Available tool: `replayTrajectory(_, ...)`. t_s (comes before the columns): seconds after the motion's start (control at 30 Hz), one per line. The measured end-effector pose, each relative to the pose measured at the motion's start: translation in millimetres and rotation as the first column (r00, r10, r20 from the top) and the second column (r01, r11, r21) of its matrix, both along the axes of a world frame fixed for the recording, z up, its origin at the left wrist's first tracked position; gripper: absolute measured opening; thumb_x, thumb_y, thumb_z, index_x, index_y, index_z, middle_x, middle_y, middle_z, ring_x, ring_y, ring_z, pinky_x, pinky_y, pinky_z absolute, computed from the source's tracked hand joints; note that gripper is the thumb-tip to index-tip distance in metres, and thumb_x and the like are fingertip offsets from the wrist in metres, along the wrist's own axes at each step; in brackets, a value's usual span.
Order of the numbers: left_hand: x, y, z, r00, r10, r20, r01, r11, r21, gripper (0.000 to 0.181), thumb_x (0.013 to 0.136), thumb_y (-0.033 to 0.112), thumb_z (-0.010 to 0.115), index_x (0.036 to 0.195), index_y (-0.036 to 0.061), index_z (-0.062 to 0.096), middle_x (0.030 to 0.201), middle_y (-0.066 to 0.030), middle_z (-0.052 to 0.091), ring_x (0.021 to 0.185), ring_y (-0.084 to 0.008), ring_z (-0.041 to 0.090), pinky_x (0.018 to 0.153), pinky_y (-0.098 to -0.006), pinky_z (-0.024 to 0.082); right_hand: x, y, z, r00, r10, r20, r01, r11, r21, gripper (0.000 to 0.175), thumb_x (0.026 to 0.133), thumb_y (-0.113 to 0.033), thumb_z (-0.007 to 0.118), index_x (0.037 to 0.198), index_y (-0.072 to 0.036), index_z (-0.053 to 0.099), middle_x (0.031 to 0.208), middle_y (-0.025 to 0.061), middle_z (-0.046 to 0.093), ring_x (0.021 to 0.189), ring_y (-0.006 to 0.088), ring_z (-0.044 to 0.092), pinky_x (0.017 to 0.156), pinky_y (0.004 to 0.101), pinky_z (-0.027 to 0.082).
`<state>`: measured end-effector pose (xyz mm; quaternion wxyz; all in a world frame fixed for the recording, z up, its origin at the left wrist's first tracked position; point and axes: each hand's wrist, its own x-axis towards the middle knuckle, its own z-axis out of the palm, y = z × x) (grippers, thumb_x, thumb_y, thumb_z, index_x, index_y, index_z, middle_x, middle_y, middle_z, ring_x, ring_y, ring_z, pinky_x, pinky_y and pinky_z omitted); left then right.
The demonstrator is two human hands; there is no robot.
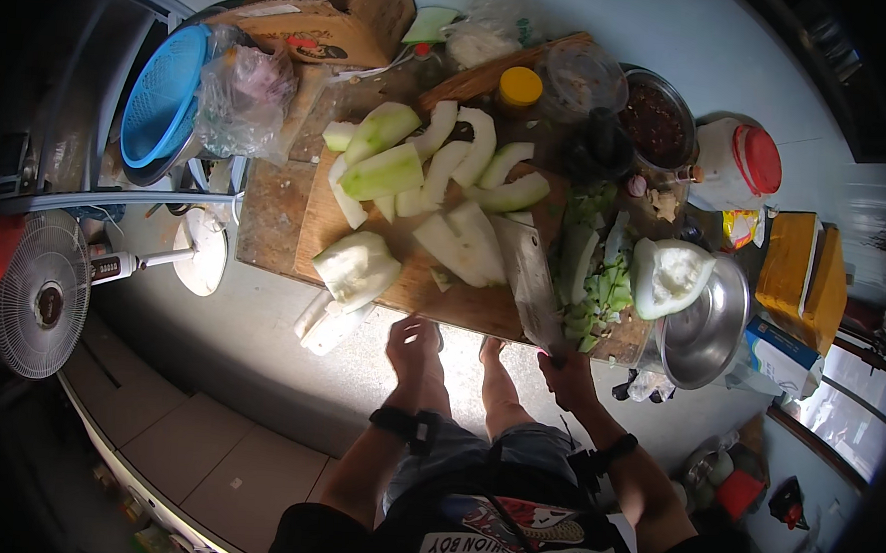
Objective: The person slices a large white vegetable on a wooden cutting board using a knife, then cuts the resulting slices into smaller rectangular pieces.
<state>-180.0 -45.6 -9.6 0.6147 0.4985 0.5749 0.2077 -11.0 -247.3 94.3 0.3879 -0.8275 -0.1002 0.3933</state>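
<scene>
My right hand (569,377) grips the handle of a cleaver (529,277), its broad blade lying over the right part of a wooden cutting board (427,298). Near the board's front edge is my left hand (408,342), fingers curled, with nothing seen in it. White-fleshed winter melon pieces (463,244) lie left of the blade, with curved, peeled slices (437,167) behind them. A thick melon chunk (357,268) sits at the front left of the board. Green peelings (600,292) are heaped right of the cleaver.
A hollowed melon piece (672,277) rests on the rim of a steel bowl (703,328) at the right. Behind the board stand a yellow-lidded jar (520,87) and a bowl of dark red food (652,121). A blue plastic basket (163,97) and an electric fan (44,293) are at the left.
</scene>
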Motion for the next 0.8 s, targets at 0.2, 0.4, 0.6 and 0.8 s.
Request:
replayTrajectory(0.2,76,13,2,0.895,-0.230,-0.382,0.418,0.731,0.540,0.035,0.061,0.001,0.067,0.094,0.0075,0.063,0.100,-0.0085,0.055,0.091,-0.0242,0.052,0.074,-0.0305,0.045,11,-38,20,0.992,-0.062,-0.111,0.047,0.990,-0.131,0.022,0.079,-0.020,0.061,0.079,0.002,0.056,0.047,0.0077,0.049,0.040,0.0125,0.047,0.042,0.0308,0.038)
replayTrajectory(0.4,84,-18,26,0.968,-0.185,-0.172,0.236,0.904,0.358,0.028,0.068,-0.008,0.057,0.092,0.0055,0.063,0.081,-0.0026,0.052,0.068,-0.0114,0.050,0.059,-0.0225,0.042,21,-98,38,0.974,-0.199,-0.106,0.179,0.969,-0.170,0.020,0.081,-0.017,0.059,0.077,0.002,0.056,0.047,0.0024,0.048,0.039,0.0075,0.043,0.038,0.0276,0.035)
replayTrajectory(0.6,79,-97,20,0.727,-0.644,-0.240,0.687,0.672,0.278,0.015,0.071,0.012,0.067,0.085,0.0076,0.063,0.090,-0.0065,0.063,0.086,-0.0207,0.060,0.076,-0.0320,0.046,23,-136,42,0.895,-0.425,-0.135,0.402,0.900,-0.169,0.023,0.081,-0.014,0.057,0.063,-0.002,0.050,0.045,0.0000,0.045,0.037,0.0076,0.042,0.036,0.0256,0.034)
replayTrajectory(0.8,148,-119,42,0.715,-0.683,0.146,0.657,0.729,0.195,0.053,0.072,0.006,0.067,0.121,0.0087,0.048,0.094,-0.0084,0.060,0.089,-0.0152,0.058,0.061,-0.0272,0.050,19,-133,38,0.876,-0.450,-0.172,0.437,0.893,-0.107,0.021,0.080,-0.014,0.059,0.064,-0.003,0.051,0.046,-0.0015,0.045,0.037,0.0068,0.042,0.035,0.0242,0.034)
